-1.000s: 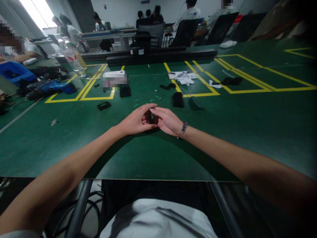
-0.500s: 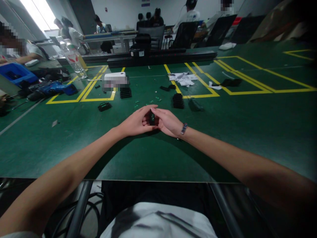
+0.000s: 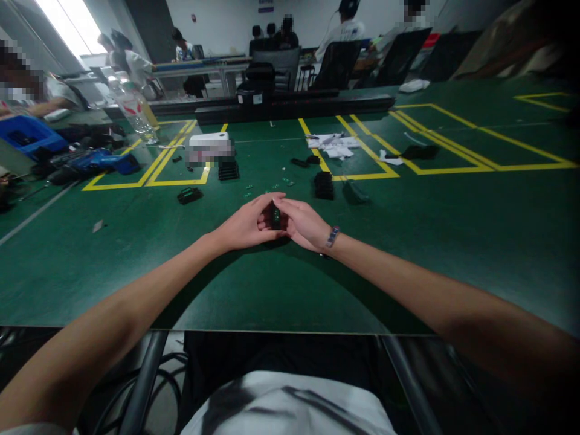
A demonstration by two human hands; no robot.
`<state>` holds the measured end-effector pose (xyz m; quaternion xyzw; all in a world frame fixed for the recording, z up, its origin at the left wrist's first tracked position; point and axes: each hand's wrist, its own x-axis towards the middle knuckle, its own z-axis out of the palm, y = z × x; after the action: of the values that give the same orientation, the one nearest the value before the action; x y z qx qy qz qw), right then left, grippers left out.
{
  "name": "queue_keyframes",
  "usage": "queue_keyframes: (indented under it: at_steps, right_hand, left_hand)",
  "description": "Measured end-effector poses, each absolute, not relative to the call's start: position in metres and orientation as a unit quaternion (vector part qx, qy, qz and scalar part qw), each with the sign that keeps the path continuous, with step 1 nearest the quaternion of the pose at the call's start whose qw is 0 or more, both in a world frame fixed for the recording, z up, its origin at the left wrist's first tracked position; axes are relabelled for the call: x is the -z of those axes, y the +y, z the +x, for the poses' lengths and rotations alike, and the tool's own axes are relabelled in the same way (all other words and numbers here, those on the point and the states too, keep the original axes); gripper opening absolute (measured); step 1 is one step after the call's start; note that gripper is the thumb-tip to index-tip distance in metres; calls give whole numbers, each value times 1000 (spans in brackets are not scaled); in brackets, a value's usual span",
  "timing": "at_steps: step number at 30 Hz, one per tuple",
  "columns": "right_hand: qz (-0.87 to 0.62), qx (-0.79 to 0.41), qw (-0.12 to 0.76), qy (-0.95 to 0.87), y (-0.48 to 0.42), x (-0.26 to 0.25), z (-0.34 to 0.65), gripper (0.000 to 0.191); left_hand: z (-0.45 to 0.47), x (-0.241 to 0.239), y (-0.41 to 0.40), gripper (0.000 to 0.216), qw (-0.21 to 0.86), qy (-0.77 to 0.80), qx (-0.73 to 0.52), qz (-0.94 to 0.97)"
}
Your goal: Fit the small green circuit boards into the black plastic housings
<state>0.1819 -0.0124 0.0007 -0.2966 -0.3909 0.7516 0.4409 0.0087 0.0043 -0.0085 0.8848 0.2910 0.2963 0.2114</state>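
Pinching the small black part (image 3: 275, 215) mid-frame, left hand (image 3: 247, 226) and right hand (image 3: 304, 225) stay clamped on it; it's just tipped more upright.

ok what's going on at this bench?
A seated person holds a small black part between both hands, the left hand and right hand pinching it from either side just above the green table. What the fingers are doing to it is too small to tell. Beyond the hands lie loose green bits, stacks of black parts and a white box. Other people sit at the far benches.
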Motion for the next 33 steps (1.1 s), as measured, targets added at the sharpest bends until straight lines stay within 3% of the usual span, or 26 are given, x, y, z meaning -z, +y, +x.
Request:
queue_keyframes:
  at_steps: [33]
  right_hand:
    - [-305,-748,433,-401,-14,-1,183,21]
  left_hand:
    - [9,6,2,77,203,289,-298,887]
